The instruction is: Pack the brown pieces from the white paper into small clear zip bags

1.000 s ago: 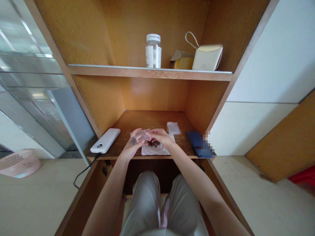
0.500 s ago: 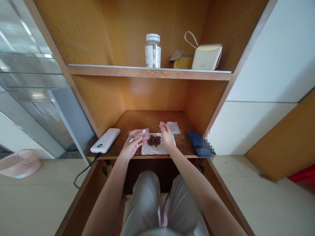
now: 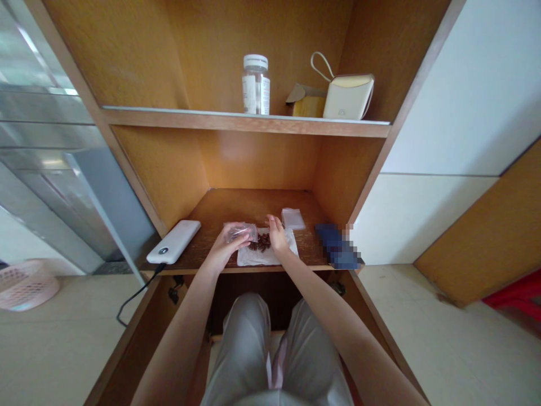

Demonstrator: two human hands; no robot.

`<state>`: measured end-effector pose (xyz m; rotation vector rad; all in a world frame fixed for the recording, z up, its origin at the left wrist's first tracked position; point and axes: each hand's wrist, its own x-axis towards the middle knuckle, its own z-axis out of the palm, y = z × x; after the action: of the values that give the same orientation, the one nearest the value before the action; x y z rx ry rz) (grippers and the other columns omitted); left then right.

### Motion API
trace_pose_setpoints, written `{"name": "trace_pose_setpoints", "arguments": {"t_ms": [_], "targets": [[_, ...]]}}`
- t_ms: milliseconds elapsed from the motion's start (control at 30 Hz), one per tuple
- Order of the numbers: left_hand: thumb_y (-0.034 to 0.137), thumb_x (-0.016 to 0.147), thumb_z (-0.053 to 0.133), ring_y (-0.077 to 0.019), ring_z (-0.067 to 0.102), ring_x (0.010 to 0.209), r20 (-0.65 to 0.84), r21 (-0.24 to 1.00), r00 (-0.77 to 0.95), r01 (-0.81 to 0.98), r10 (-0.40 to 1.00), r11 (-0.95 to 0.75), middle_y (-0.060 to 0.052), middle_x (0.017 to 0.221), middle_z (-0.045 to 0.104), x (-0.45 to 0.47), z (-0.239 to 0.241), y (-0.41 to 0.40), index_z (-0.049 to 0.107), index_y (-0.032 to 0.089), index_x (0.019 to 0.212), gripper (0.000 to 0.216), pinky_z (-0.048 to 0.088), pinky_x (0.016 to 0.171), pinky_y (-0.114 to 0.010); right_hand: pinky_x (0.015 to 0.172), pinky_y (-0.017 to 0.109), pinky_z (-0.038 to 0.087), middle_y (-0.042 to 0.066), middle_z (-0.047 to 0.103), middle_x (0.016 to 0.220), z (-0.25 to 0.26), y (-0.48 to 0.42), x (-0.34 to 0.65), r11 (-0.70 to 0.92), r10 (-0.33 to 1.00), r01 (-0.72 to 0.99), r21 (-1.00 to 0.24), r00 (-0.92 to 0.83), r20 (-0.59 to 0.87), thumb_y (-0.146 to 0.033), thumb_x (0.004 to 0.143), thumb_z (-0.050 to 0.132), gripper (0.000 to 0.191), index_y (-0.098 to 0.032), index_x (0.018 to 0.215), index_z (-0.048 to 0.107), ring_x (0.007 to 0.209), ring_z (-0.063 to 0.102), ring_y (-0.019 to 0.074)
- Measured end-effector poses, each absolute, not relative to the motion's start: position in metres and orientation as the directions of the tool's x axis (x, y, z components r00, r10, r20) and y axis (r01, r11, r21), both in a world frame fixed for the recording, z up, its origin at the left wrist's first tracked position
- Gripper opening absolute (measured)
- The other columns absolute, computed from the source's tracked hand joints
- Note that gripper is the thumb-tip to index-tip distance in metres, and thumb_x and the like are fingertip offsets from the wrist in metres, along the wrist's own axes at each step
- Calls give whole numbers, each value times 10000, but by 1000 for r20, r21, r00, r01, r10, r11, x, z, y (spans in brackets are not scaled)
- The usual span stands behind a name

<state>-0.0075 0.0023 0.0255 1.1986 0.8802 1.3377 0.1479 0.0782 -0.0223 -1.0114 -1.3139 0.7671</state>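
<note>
My left hand (image 3: 228, 243) is closed on a small clear plastic bag (image 3: 247, 230), holding it above the left edge of a white tissue (image 3: 253, 260). On that tissue lies a pile of small reddish-brown capsules (image 3: 262, 242), partly covered by both hands. My right hand (image 3: 278, 237) is over the right side of the tissue, its fingers stretched out beside the pile. Nothing shows in it. Just behind it, a flat clear zip bag (image 3: 293, 219) lies on the wooden shelf.
A white power bank (image 3: 174, 242) with a black cable lies at the left. To the right is a dark blue, pixelated object (image 3: 336, 246). The upper shelf (image 3: 211, 119) bears a clear bottle (image 3: 256, 84), a yellow box (image 3: 307, 106) and a cream case (image 3: 349, 97).
My right hand has come closer to the pile and its fingers have straightened. The left hand has brought the plastic bag nearer the capsules. The whole view has shifted slightly.
</note>
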Motion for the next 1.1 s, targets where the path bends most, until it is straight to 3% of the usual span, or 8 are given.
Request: {"name": "trace_pose_setpoints", "arguments": {"t_ms": [100, 433, 733, 1100], "targets": [[285, 655, 747, -180, 661, 820, 157, 979, 95, -143, 983, -143, -71, 1013, 642, -3, 29, 6, 530, 175, 1010, 431, 536, 763, -357, 924, 400, 408, 73, 593, 1143, -21, 77, 147, 320, 935, 75, -945, 138, 327, -524, 877, 295, 431, -239, 1060, 561, 1022, 578, 197], [286, 572, 787, -226, 655, 829, 153, 982, 94, 96, 984, -162, -80, 890, 666, 5, 40, 15, 546, 160, 936, 454, 560, 656, -372, 897, 352, 420, 83, 647, 997, -10, 69, 146, 329, 937, 171, -929, 65, 344, -481, 890, 277, 422, -212, 908, 602, 974, 589, 201], [267, 580, 789, -261, 631, 911, 160, 987, 65, -36, 985, -158, -83, 904, 662, -4, 39, 11, 560, 171, 924, 424, 540, 698, -383, 859, 375, 422, 60, 650, 896, -4, 64, 144, 355, 923, 192, -915, 81, 375, -458, 887, 321, 359, -239, 808, 593, 899, 595, 210], [272, 656, 743, -214, 607, 972, 253, 951, 9, -188, 968, -246, -63, 1082, 609, -7, 17, 5, 507, 205, 1014, 434, 528, 791, -375, 820, 303, 429, 40, 552, 855, 6, 47, 148, 621, 768, 251, -743, -2, 641, -309, 857, 429, 229, -211, 714, 579, 860, 537, 170]]}}
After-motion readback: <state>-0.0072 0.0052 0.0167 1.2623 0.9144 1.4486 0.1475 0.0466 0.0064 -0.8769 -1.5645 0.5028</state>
